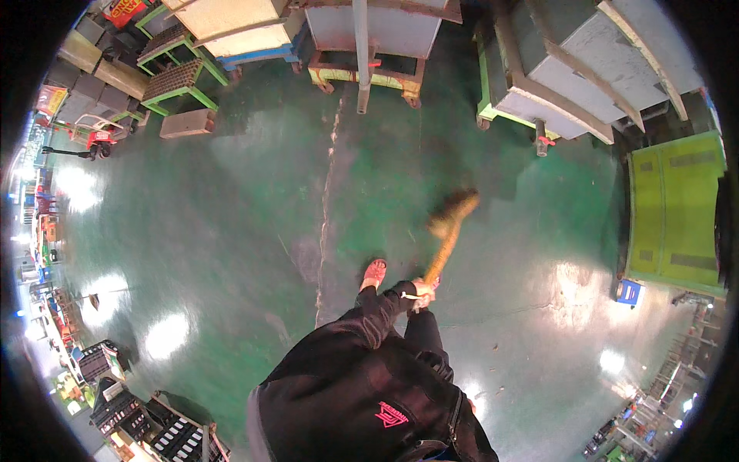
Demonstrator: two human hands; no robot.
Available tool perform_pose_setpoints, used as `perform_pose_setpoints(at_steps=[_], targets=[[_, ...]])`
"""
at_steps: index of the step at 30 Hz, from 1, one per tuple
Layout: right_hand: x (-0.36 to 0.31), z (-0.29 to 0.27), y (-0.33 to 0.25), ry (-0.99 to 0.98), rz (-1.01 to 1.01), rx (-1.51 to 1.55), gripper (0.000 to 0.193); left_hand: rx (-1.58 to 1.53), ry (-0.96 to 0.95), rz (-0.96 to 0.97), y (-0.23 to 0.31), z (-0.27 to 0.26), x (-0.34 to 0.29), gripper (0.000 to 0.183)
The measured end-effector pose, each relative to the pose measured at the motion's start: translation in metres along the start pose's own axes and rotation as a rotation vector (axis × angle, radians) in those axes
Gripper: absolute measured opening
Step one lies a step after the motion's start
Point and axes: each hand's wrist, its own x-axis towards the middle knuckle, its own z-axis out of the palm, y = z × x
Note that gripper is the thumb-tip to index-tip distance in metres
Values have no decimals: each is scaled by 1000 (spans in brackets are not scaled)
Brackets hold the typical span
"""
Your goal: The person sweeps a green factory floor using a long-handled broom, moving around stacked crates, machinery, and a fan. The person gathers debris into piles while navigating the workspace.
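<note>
My left hand (422, 290) is closed around the lower end of a yellow-brown broom (445, 256), in front of my dark-clothed body. The broom points away from me and slightly to the right. Its brownish head (454, 213) is smeared by motion, so I cannot tell whether it touches the green floor (254, 200). A pale band or strap crosses near the wrist. My right hand does not show distinctly. My left foot in a reddish sandal (375, 271) is on the floor, and the other foot is mostly hidden behind the hand and handle.
Wheeled carts with grey panels (377, 31) line the far side. To the right stands a yellow-green cabinet (673, 208) with a blue box (628, 292) beside it. Green-framed stands (181, 85) and a red pallet jack (100, 138) are far left; black crates (181, 439) lie near left.
</note>
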Motion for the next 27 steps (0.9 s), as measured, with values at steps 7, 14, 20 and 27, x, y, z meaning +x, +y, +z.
perform_pose_setpoints(at_steps=[7, 14, 20, 27], targets=[[97, -46, -23, 6, -168, -258, 16, -980, -551, -12, 25, 123, -53, 21], [158, -42, -172, -83, 40, 324, 25, -344, 94, 681, -18, 149, -166, 16], [195, -22, -238, -156, 31, 185, 23, -420, 704, 904, -49, 105, -251, 32], [188, 13, -291, -71, 121, 110, 27, 129, 414, 1670, -1, -81, -347, 42]])
